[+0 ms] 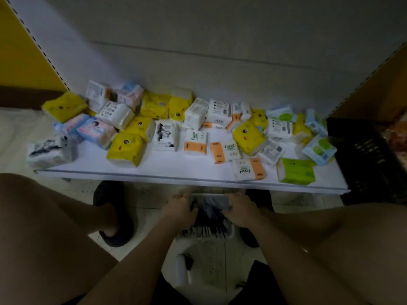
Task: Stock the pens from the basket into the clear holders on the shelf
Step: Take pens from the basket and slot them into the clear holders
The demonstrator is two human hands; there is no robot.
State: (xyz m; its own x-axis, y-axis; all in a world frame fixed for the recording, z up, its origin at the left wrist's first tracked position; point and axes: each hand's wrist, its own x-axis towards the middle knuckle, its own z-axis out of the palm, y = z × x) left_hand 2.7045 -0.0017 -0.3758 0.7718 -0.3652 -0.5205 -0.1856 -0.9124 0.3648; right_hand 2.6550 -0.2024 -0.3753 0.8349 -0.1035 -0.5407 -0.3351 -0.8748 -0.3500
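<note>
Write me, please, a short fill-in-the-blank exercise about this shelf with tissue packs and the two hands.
1. The soft plastic-wrapped tissue packs lie on a flat ____ shelf board.
2. The black latticed plastic basket stands at the shelf's ____ end.
3. The left hand and right hand hold a blurred clear container ____ them.
4. The front-right corner pack is bright ____.
Missing words: white; right; between; green.

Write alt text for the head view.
The left hand and right hand hold a blurred clear holder of dark pens below the edge of a white shelf strewn with tissue packs. A black crate stands at the shelf's right end.
</note>
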